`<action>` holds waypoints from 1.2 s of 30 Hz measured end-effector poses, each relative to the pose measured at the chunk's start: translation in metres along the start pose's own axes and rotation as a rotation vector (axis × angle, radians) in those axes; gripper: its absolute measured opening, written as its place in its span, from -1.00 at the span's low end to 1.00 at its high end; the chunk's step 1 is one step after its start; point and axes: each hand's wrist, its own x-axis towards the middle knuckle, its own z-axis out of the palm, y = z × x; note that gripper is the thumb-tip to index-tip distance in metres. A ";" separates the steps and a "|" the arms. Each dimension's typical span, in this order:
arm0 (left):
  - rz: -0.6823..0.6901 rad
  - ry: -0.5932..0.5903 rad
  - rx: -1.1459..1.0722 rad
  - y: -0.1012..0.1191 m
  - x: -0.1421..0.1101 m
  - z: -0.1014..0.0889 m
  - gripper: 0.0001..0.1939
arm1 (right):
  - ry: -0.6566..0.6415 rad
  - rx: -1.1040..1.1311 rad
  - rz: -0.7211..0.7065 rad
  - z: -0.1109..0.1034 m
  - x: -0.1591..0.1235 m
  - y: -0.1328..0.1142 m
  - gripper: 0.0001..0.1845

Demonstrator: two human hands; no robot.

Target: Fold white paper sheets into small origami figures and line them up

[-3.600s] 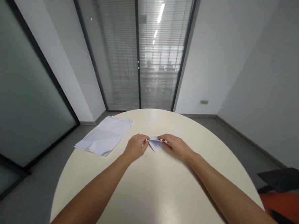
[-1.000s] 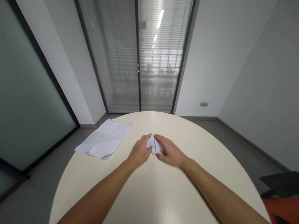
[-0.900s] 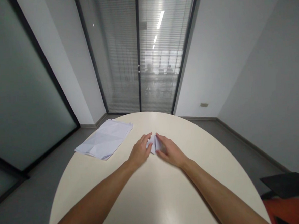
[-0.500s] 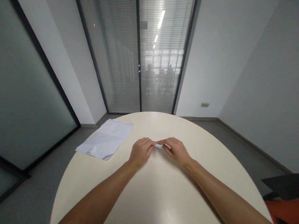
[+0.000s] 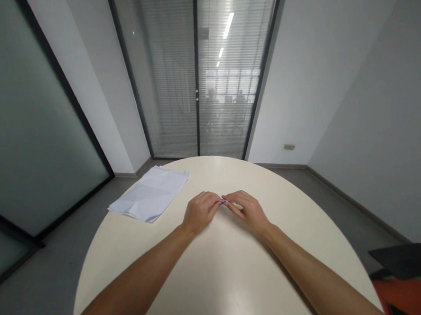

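Fingertips of both hands meet over the middle of the round table. My left hand [image 5: 199, 213] is closed, pinching the left end of a small folded piece of paper [image 5: 223, 202]. The other end sits between the thumb and fingers of my right hand [image 5: 249, 212], also closed. Only a thin white and bluish sliver of the paper shows between the fingertips; its full shape is hidden. To the left of my left hand lies a stack of creased white paper sheets [image 5: 151, 192], untouched by either hand.
The round cream table [image 5: 217, 276] spreads beneath both forearms. At the lower right stands a chair with a dark top part [image 5: 409, 259] and a red seat [image 5: 411, 297]. Beyond the table is a glass partition with blinds [image 5: 173, 107].
My right thumb has shifted inward and up toward the left fingertips, and the visible sliver of paper has become narrower. The stack of sheets stays in place.
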 end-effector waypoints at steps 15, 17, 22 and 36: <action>-0.144 0.188 -0.224 -0.010 0.000 0.007 -0.83 | 0.129 0.274 0.232 0.005 -0.001 0.012 -0.66; -0.193 0.217 -0.257 -0.015 -0.001 0.008 -0.84 | 0.177 0.336 0.320 0.007 0.000 0.017 -0.62; -0.372 0.275 -0.402 -0.024 -0.001 0.013 -0.81 | 0.303 0.511 0.470 0.008 0.001 0.031 -0.54; -0.607 0.409 -0.490 -0.047 0.002 0.023 -0.74 | 0.472 0.557 0.622 0.001 -0.002 0.056 -0.47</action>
